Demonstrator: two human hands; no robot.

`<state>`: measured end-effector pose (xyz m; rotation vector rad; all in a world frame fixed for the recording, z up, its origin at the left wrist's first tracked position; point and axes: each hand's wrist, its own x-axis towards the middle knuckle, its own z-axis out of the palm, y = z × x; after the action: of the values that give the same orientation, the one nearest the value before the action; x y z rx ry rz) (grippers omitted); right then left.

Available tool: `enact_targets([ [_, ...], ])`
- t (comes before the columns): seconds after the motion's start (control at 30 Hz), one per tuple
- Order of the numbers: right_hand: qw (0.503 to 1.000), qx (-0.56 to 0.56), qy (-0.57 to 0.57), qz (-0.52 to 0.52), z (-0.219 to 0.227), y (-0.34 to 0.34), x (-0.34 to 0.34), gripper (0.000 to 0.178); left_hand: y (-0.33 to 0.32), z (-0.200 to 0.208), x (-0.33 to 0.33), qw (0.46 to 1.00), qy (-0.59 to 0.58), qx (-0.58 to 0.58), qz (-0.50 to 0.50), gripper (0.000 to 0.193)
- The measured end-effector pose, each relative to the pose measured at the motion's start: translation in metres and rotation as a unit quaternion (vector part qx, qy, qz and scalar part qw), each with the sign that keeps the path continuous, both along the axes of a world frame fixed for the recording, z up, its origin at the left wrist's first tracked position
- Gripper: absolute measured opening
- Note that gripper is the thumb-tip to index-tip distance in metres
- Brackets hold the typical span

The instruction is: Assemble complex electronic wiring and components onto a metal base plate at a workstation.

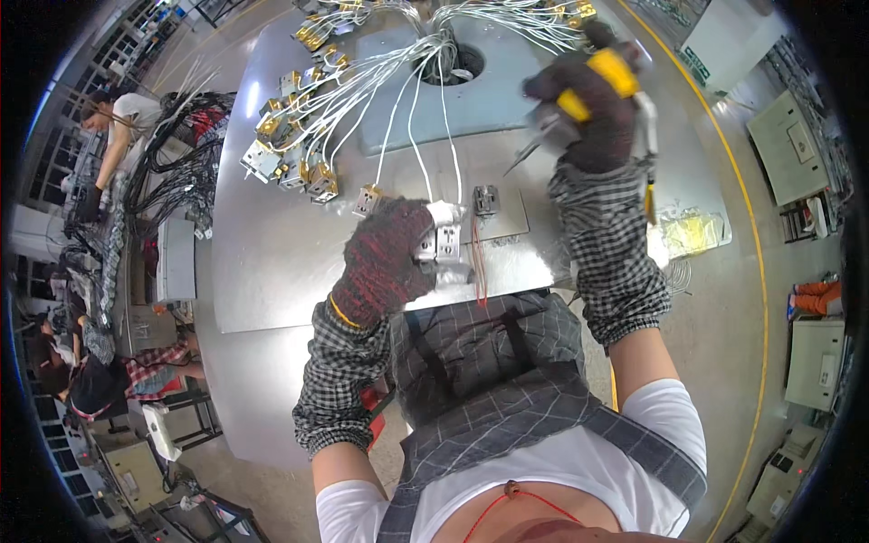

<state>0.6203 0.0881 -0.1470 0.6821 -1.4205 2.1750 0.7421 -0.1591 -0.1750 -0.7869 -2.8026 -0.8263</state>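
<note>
At the near edge of the metal table [272, 299], my left hand [385, 258] in a dark red and black knit glove is closed on a small metal socket block [447, 242] with screw holes. Its pale fingertips pinch the block from both sides. White wires [453, 145] run from near the block toward a round hole. My right hand [597, 113], in a dark glove, is raised over the table's right side. It grips a power screwdriver [554, 127] with a thin bit pointing down and left; motion blurs it. A loose grey socket block [486, 199] lies between the hands.
Several wired brass-coloured socket blocks [290, 167] crowd the table's left side. Thin reddish wires [480, 271] hang over the near edge. A clear plastic bag [692, 233] sits at the right edge. At left, another person [131, 122] works beside heaped black cables [176, 154].
</note>
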Motion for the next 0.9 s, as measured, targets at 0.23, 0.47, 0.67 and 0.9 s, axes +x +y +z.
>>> enact_targets([
  [0.23, 0.967, -0.163, 0.166, 0.1, 0.083, 0.043, 0.006, 0.033, 0.026, 0.001, -0.036, 0.966, -0.097, 0.238, 0.007, 0.067],
  [0.47, 0.929, -0.218, 0.103, 0.282, 0.047, 0.027, 0.011, 0.04, 0.038, -0.009, -0.047, 0.994, -0.025, 0.097, 0.03, 0.065],
  [0.67, 0.98, -0.095, 0.022, 0.173, 0.018, 0.011, 0.031, 0.048, 0.041, 0.008, -0.049, 0.998, 0.067, 0.007, 0.001, 0.062],
  [0.9, 0.996, -0.001, 0.04, 0.083, 0.029, -0.013, 0.059, 0.061, 0.04, 0.003, -0.049, 0.999, 0.033, 0.022, 0.031, 0.06],
])
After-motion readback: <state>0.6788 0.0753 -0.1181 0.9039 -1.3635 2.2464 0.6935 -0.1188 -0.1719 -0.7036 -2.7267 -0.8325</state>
